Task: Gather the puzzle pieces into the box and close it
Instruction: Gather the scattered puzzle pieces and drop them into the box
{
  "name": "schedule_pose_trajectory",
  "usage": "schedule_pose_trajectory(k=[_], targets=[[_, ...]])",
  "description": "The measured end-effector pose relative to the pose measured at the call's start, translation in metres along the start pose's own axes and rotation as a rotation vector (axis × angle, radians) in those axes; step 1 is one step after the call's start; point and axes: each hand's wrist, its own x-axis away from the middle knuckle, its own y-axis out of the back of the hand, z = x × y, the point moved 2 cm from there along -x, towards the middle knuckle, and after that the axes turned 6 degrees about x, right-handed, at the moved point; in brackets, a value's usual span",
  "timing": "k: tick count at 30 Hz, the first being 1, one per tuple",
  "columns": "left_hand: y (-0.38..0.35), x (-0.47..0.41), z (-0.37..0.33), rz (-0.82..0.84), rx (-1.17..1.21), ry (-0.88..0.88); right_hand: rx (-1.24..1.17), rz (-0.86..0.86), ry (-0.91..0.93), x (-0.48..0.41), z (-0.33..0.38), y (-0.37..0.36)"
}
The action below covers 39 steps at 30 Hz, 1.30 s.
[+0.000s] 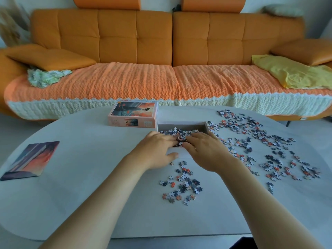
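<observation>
A pale, smooth table [89,177] with a rounded edge is filling the foreground, and behind it a long orange sofa [136,38] with tufted, leathery back cushions is running wall to wall. A ribbed orange knitted throw [125,81] with a cream hem is covering the seats. A yellow cloth [291,72] is lying at the right end and a crumpled green-and-white cloth [46,78] at the left.

Mid-table, the open cardboard box [181,125] is sitting just right of its lid [133,114], which is showing an orange-and-grey printed picture. Both hands are reaching into the box. The left hand [156,150] and the right hand [206,150] are lying side by side, fingers fairly flat and loosely spread over the heap of puzzle pieces [177,133] inside, curling round nothing that shows. The left thumb is resting by the near wall.

More loose pieces [260,139], small and knobbly in grey, white and orange, are spreading widely across the table to the right of the box. A smaller cluster [183,184] is lying just in front of the hands. Well off to the left, a flat picture card [32,159] in the same sunset colours is lying on the table.
</observation>
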Motion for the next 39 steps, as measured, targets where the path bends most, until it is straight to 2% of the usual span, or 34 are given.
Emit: schedule_pose_trajectory(k=[2, 4, 9, 10, 12, 14, 17, 20, 26, 30, 32, 39], targets=[[0.001, 0.002, -0.001, 0.015, -0.001, 0.023, 0.041, 0.038, -0.015, -0.001, 0.001, -0.006], [0.005, 0.005, -0.005, -0.022, 0.065, 0.036, -0.039, 0.017, -0.058, -0.002, 0.001, -0.002], [0.009, 0.014, -0.008, -0.306, 0.160, -0.096, -0.190, -0.355, 0.127, 0.005, 0.009, 0.019], [0.010, 0.017, -0.010, -0.343, 0.178, -0.119, -0.231, -0.378, 0.154, 0.008, 0.011, 0.023], [0.014, 0.027, -0.017, -0.370, 0.235, -0.151, -0.291, -0.306, 0.185, 0.016, 0.017, 0.027], [0.012, 0.035, -0.022, -0.326, 0.275, -0.135, -0.283, -0.168, 0.197, 0.025, 0.024, 0.025], [-0.005, 0.043, -0.019, -0.111, 0.265, -0.050, -0.209, 0.011, 0.187, 0.036, 0.027, 0.010], [-0.018, 0.049, -0.017, 0.039, 0.256, -0.021, -0.186, 0.078, 0.186, 0.045, 0.026, 0.001], [-0.012, 0.063, -0.017, 0.067, 0.395, -0.006, -0.306, 0.134, 0.124, 0.066, 0.013, 0.015], [-0.011, 0.072, -0.007, 0.216, 0.336, 0.070, -0.293, 0.301, 0.051, 0.081, -0.001, 0.023], [-0.012, 0.071, -0.010, 0.198, 0.331, 0.071, -0.258, 0.342, 0.042, 0.084, 0.002, 0.021], [-0.016, 0.059, -0.016, 0.102, 0.384, 0.074, -0.277, 0.281, -0.043, 0.076, 0.014, 0.023]])
